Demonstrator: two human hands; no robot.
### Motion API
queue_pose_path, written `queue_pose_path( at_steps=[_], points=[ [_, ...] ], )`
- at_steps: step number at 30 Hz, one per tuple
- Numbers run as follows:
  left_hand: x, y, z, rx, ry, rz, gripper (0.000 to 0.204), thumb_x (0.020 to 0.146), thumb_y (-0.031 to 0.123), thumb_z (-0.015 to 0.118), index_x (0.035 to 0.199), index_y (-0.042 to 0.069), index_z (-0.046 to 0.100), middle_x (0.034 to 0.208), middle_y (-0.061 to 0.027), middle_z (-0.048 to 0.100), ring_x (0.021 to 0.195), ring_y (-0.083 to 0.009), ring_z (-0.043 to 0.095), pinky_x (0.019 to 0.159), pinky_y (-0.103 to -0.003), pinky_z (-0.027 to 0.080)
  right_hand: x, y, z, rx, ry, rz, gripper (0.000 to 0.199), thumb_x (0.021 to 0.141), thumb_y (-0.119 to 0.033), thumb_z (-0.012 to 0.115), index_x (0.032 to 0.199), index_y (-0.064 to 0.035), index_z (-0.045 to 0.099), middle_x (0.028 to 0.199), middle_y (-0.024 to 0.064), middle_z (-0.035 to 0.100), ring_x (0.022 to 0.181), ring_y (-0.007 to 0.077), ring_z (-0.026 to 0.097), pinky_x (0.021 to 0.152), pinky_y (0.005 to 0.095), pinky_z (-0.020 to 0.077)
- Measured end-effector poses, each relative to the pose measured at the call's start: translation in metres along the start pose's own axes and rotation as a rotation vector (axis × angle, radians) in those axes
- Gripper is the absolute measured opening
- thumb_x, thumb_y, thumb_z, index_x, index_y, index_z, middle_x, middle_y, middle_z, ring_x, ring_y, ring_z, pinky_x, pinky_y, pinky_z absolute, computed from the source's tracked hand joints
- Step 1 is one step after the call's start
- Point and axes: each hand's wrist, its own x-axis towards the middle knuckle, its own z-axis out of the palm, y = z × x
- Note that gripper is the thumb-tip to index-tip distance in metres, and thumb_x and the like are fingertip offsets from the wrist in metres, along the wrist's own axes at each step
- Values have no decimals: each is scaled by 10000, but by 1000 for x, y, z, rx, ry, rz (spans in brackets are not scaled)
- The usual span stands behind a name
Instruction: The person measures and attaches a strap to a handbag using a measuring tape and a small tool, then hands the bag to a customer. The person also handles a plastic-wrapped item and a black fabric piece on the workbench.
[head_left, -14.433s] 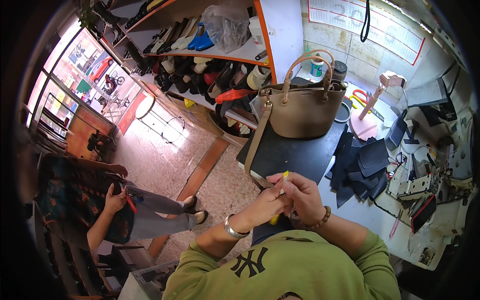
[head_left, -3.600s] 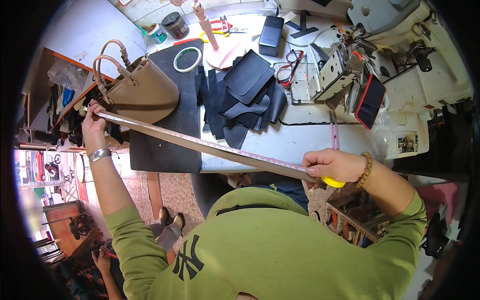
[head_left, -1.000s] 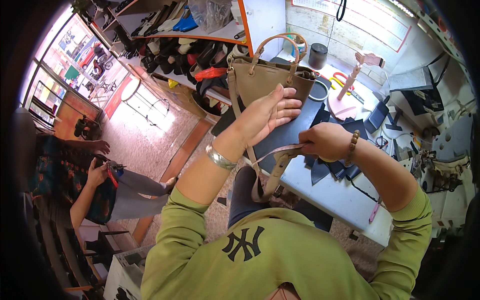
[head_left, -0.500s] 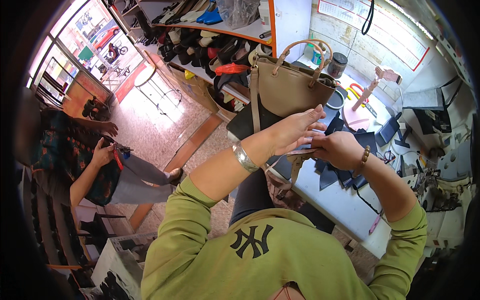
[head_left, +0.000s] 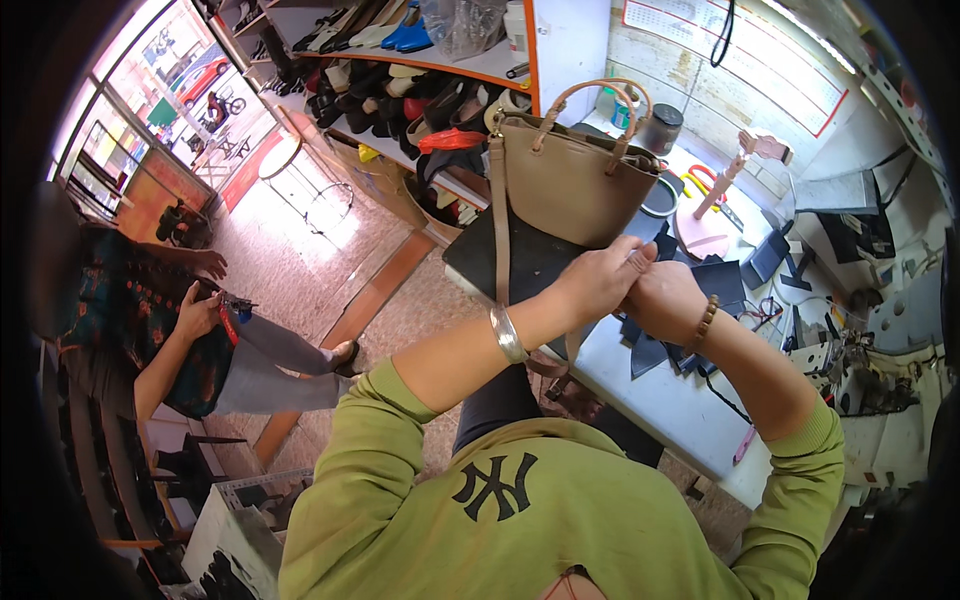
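Note:
My left hand (head_left: 603,279) and my right hand (head_left: 668,301) meet over the near edge of the white worktable, both with fingers closed. A beige strap (head_left: 574,344) hangs below my left forearm. It was in the right hand's fingers half a second ago; its upper part is now hidden by my hands. What lies between the left fingers is covered. Just beyond my hands stands a taupe handbag (head_left: 570,185) with tan handles, upright on a black surface (head_left: 520,255). Its long shoulder strap (head_left: 501,220) drops down its left side.
On the white worktable (head_left: 640,390) lie dark leather pieces (head_left: 650,355), scissors (head_left: 708,183) and a pink stand (head_left: 703,230). A sewing machine (head_left: 880,390) stands right. Shelves of shoes (head_left: 410,105) rise behind. At left, another person (head_left: 170,320) holds a red-handled tool (head_left: 230,318).
My left hand, open with fingers spread before, has closed against my right hand. The strap, which showed at the right fingers, is now mostly covered. The view has shifted slightly.

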Motion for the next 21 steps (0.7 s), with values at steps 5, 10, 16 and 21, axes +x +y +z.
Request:
queue_pose_path(
  at_steps=[5,10,16,21],
  points=[
    [-3,-9,-2,250,102,152,778,899,681,263,1026,-14,587,811,-150,639,769,-201,633,717,-302,491,3,-8,-13,153,-79,46,207,798,-292,627,766,-91,664,734,100,645,687,308,624,599,414,504],
    [-6,-2,-6,166,168,240,828,896,691,219,1029,-35,594,775,-111,635,714,-178,622,664,-275,491,-1,-8,-29,116,-89,146,348,771,-354,676,929,-66,561,716,117,634,681,329,620,586,425,483],
    [-16,0,-15,-79,149,99,796,914,661,198,990,-29,588,593,-25,552,401,-43,437,358,-172,313,-10,11,-39,235,-54,145,351,769,-326,708,966,-93,534,742,92,645,690,303,627,595,392,462],
    [-19,-5,-23,-139,185,150,784,929,639,210,986,-45,589,605,-24,563,415,-35,447,370,-164,323,-17,20,-39,215,-32,161,298,772,-303,706,978,-123,588,740,83,649,681,279,628,592,375,466]
  ],
)
